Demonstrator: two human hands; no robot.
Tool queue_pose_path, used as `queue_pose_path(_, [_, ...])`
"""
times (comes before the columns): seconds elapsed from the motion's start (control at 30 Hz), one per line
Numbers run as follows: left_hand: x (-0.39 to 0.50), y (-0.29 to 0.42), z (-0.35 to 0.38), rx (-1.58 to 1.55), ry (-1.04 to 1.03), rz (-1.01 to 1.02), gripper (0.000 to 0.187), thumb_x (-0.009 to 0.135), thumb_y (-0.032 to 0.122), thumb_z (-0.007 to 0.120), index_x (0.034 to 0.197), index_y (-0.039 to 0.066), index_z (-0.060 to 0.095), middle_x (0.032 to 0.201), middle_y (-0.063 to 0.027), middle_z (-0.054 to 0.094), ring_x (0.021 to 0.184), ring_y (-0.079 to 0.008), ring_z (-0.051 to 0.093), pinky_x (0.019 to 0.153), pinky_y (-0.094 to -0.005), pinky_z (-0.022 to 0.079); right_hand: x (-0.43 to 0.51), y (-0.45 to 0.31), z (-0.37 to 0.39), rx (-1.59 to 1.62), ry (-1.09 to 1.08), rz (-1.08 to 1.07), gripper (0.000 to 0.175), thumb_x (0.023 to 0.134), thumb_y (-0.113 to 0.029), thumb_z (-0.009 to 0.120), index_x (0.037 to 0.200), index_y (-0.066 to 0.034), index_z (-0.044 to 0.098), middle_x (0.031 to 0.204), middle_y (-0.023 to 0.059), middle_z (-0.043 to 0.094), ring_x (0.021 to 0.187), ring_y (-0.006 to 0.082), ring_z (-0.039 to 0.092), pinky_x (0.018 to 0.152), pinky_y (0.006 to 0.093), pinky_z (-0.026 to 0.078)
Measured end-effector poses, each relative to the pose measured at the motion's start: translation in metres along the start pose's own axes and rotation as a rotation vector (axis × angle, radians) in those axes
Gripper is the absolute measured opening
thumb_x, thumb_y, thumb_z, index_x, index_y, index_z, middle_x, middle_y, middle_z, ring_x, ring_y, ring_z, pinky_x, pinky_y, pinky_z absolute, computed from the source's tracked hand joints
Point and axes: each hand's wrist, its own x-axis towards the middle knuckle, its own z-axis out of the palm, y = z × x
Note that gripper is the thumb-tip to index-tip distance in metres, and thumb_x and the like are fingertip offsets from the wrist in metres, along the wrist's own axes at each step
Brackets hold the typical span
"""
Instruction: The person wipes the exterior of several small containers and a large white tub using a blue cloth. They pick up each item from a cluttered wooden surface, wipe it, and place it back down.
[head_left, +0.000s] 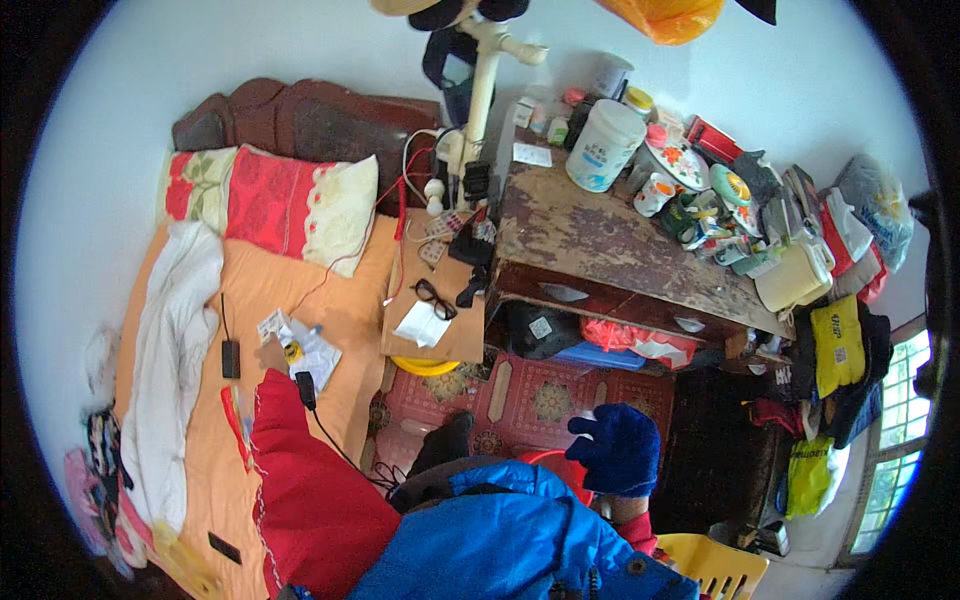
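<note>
My left hand (271, 354), in a red sleeve, reaches onto the orange bedsheet (345, 300) and touches the left edge of a white plastic bag with papers (319, 355). Whether its fingers grip anything is too small to tell. A black plug adapter (305, 390) on a cable lies just right of the sleeve, and a black power brick (230, 359) rests to the left. My right hand (616, 450) wears a dark blue fuzzy mitt and is raised over the floor near a red basin (559, 469). Something small and white shows at the mitt's fingertips.
A small bedside table (469, 341) holds eyeglasses (434, 298), white paper (424, 324) and pill packs. Behind stands a worn wooden desk (555, 225) with a white tub (606, 145) and several jars. A yellow plastic chair (712, 562) stands at lower right. A dark phone-like object (224, 548) lies on the bed.
</note>
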Motion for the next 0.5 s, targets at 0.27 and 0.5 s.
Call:
queue_pose_path(0.27, [-0.068,0.189,0.354,0.222,-0.619,0.853,0.027,0.09,0.011,0.068,0.115,0.001,0.065,0.099,-0.0044,0.068,0.092,-0.0115,0.062,0.081,-0.0269,0.051,0.056,0.022,-0.013,0.06,0.137,0.169,0.05,0.086,-0.025,0.071,0.132,-0.0121,0.056,0.125,0.0078,0.061,0.116,0.0269,0.059,0.095,0.0426,0.048])
queue_pose_path(0.5, [-0.158,0.32,0.594,0.222,-0.801,0.798,0.051,0.085,0.007,0.07,0.133,0.003,0.052,0.122,-0.0122,0.061,0.102,-0.0217,0.062,0.087,-0.0325,0.052,0.084,0.036,-0.016,-0.02,0.12,0.293,0.048,0.086,-0.026,0.07,0.131,-0.0128,0.056,0.124,0.0075,0.061,0.115,0.027,0.059,0.094,0.0428,0.048])
